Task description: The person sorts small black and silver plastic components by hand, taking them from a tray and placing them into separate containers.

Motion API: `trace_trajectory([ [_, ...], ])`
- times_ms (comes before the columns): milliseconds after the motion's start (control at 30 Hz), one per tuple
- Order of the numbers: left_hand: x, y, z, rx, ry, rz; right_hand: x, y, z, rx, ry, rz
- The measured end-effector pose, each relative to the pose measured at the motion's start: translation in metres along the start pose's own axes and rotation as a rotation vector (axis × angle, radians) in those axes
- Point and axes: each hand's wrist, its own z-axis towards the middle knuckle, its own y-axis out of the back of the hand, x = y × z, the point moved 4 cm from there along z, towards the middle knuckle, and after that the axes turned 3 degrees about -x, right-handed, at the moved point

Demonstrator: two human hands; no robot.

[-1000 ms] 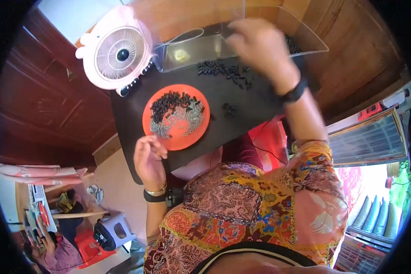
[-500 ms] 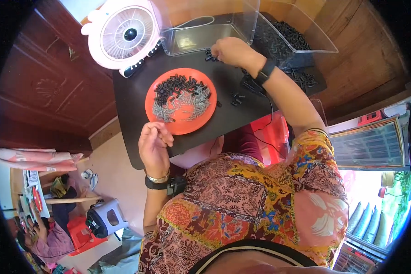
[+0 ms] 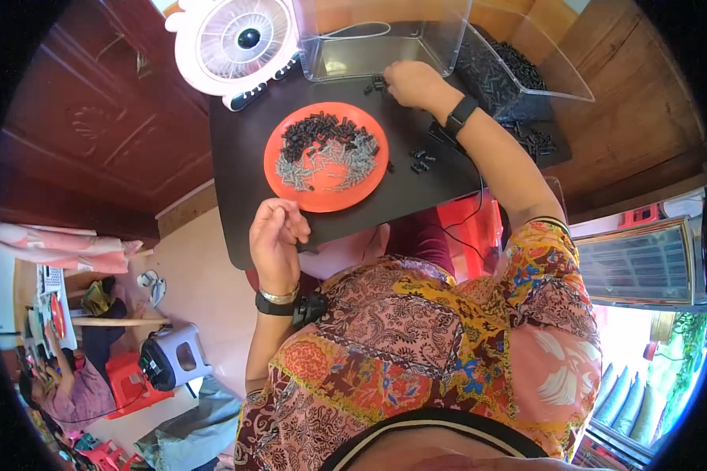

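Observation:
An orange-red plate (image 3: 326, 202) lies on the dark table, with small black cylindrical pieces (image 3: 322, 133) heaped at its far side and grey screw-like pieces (image 3: 346, 161) on its near side. My left hand (image 3: 276, 239) hovers at the plate's near left rim, fingers curled together; whatever they may hold is too small to make out. Across the table, my right hand (image 3: 416, 85) is lowered beside a small cluster of black pieces (image 3: 375, 84). Its fingers are bent and pressed together, their tips partly hidden.
Behind the right hand stands a clear plastic box (image 3: 369, 59). Another clear bin (image 3: 511, 86) at the far right holds many black pieces. A pink fan (image 3: 239, 43) stands far left. Several black pieces (image 3: 422, 161) lie right of the plate. A cable (image 3: 479, 196) crosses the table edge.
The whole view has shifted, so the table and plate appear higher and further right. My right hand stays by the same cluster; my left stays curled near the plate.

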Motion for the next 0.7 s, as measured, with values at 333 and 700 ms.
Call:
trace_trajectory([
  [333, -0.013, -0.027, 0.001, 0.069, -0.022, 0.099, 0.098, 0.079, -0.025, 0.23, -0.036, 1.349],
  [700, -0.015, -0.022, 0.001, 0.136, 0.028, 0.194, 0.185, 0.122, -0.032, 0.146, 0.362, 1.114],
])
